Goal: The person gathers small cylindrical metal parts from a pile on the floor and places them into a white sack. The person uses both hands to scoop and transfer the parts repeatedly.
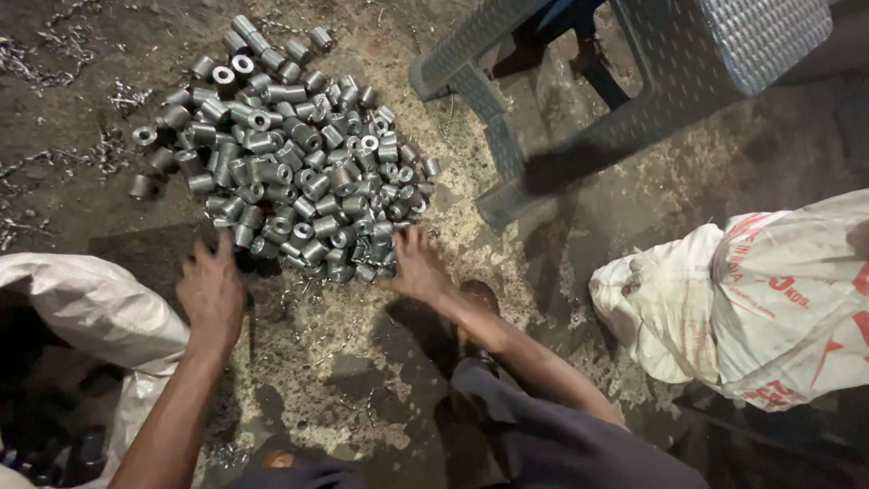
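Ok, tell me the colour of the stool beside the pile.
Grey-blue plastic stool with a woven-look pattern, seen in the head view.

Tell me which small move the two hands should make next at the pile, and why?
Probably draw both hands inward: the left hand and right hand lie open at the near edge of the pile of metal bushes, and the open sack waits beside the left hand.

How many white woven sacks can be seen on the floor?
2. One white woven sack lies open at the left edge, beside the left hand. The other lies at the right, past the right hand. More may be outside the view.
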